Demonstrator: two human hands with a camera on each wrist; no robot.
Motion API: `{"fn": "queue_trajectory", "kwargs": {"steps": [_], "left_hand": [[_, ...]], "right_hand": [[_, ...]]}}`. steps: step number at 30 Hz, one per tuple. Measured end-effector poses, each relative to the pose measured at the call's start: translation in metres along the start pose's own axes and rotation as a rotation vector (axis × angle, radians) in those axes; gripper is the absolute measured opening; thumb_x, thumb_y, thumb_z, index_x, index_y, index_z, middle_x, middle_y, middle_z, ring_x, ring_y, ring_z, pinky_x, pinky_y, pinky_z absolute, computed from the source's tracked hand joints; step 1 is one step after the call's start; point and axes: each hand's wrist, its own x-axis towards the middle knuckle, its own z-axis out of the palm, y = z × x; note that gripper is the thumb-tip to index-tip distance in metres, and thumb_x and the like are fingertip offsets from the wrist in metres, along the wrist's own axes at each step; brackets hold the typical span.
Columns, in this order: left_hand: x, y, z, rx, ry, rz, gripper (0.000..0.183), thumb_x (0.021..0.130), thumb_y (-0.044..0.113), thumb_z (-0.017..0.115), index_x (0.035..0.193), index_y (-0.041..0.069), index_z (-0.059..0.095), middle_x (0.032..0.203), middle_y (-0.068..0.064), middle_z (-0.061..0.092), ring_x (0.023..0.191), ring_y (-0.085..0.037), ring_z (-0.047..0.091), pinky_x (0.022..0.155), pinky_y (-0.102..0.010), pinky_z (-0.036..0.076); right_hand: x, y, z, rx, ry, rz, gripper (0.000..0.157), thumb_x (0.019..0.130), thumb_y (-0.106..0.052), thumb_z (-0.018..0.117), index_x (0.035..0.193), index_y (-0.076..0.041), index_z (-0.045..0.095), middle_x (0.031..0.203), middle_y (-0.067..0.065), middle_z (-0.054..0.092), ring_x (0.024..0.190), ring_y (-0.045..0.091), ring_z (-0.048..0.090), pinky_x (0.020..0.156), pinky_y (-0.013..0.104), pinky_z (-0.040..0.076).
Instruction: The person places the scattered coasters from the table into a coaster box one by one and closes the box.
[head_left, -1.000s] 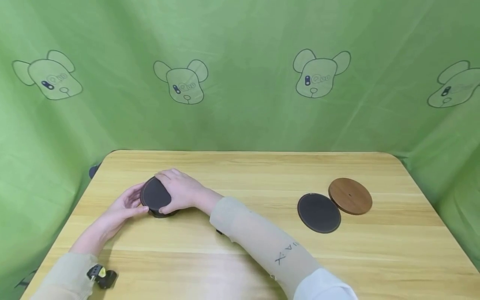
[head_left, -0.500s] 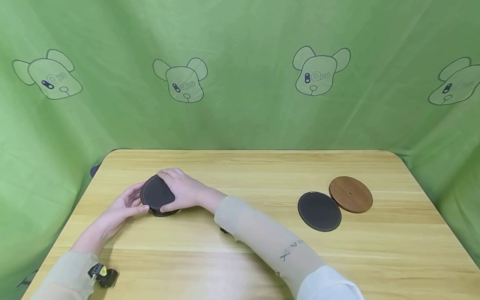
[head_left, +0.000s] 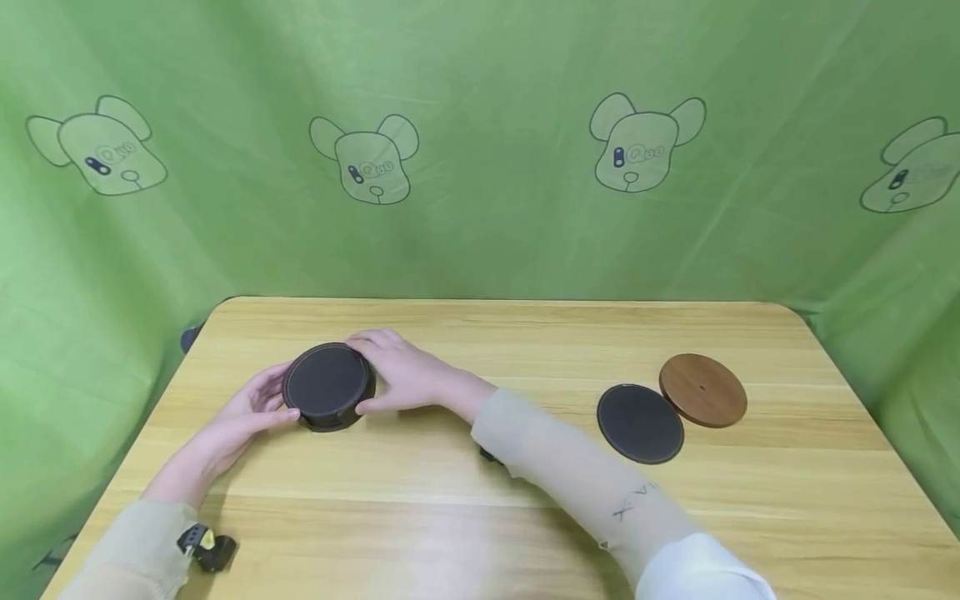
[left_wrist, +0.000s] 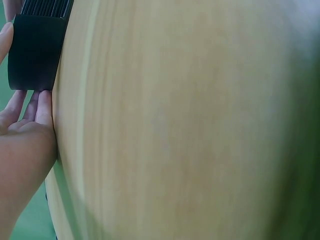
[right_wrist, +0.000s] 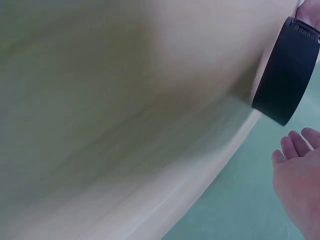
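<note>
A round black coaster holder (head_left: 328,382) with stitched edging stands at the left of the table, topped by a black coaster. Stacked edges show in its side opening in the left wrist view, where the dark curved wall (left_wrist: 36,52) faces me. My left hand (head_left: 242,421) holds the left side, thumb in front and fingers behind. At the right side is my right hand (head_left: 408,373), thumb and fingers spread beside the rim. In the right wrist view that hand (right_wrist: 300,167) has relaxed fingers, a small gap away from the holder (right_wrist: 286,72).
To the right on the wooden table (head_left: 480,492) lies a single black round coaster (head_left: 640,423). Touching its upper right edge is a brown wooden disc (head_left: 702,390) with a small centre mark. A green printed curtain (head_left: 495,225) surrounds the table.
My right hand has slid rightward off the top of the coaster holder to its right side, uncovering the top coaster. The left hand stays in place.
</note>
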Motion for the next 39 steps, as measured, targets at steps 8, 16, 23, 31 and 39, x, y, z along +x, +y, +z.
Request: {"fn": "queue_trajectory", "kwargs": {"steps": [8, 16, 23, 31, 39], "left_hand": [[-0.001, 0.001, 0.001, -0.006, 0.008, 0.002, 0.082, 0.093, -0.004, 0.072, 0.163, -0.001, 0.028, 0.133, 0.026, 0.055, 0.122, 0.012, 0.055, 0.104, -0.004, 0.043], [-0.001, 0.003, 0.002, 0.008, 0.012, -0.011, 0.084, 0.093, -0.002, 0.073, 0.164, -0.002, 0.027, 0.133, 0.025, 0.053, 0.122, 0.012, 0.054, 0.104, -0.003, 0.042], [-0.001, 0.002, 0.002, -0.006, 0.007, -0.001, 0.082, 0.093, -0.003, 0.072, 0.163, -0.001, 0.028, 0.133, 0.024, 0.054, 0.121, 0.011, 0.056, 0.104, -0.004, 0.043], [-0.001, 0.001, 0.001, 0.001, 0.005, -0.01, 0.083, 0.094, -0.003, 0.072, 0.163, -0.002, 0.027, 0.134, 0.024, 0.053, 0.121, 0.012, 0.056, 0.104, -0.004, 0.044], [-0.001, 0.002, 0.001, 0.015, 0.006, -0.02, 0.084, 0.094, -0.001, 0.073, 0.164, -0.002, 0.026, 0.135, 0.024, 0.052, 0.123, 0.012, 0.054, 0.104, -0.004, 0.043]], "right_hand": [[-0.029, 0.018, -0.014, 0.017, -0.017, -0.026, 0.101, 0.09, -0.043, 0.083, 0.166, -0.002, 0.03, 0.171, 0.015, 0.032, 0.16, 0.032, 0.028, 0.135, 0.047, 0.026], [-0.065, 0.031, -0.025, -0.009, -0.039, -0.026, 0.099, 0.091, -0.041, 0.083, 0.166, -0.004, 0.03, 0.171, 0.013, 0.033, 0.16, 0.03, 0.03, 0.135, 0.044, 0.026], [-0.099, 0.045, -0.031, -0.009, -0.005, -0.019, 0.098, 0.09, -0.04, 0.083, 0.164, -0.002, 0.033, 0.169, 0.016, 0.036, 0.158, 0.032, 0.032, 0.134, 0.048, 0.028], [-0.135, 0.059, -0.036, -0.022, -0.001, 0.033, 0.096, 0.09, -0.04, 0.083, 0.164, -0.004, 0.034, 0.169, 0.013, 0.037, 0.158, 0.031, 0.033, 0.133, 0.048, 0.03], [-0.172, 0.068, -0.044, -0.005, 0.034, 0.085, 0.094, 0.089, -0.039, 0.084, 0.163, -0.006, 0.037, 0.168, 0.011, 0.038, 0.157, 0.031, 0.035, 0.13, 0.052, 0.034]]}}
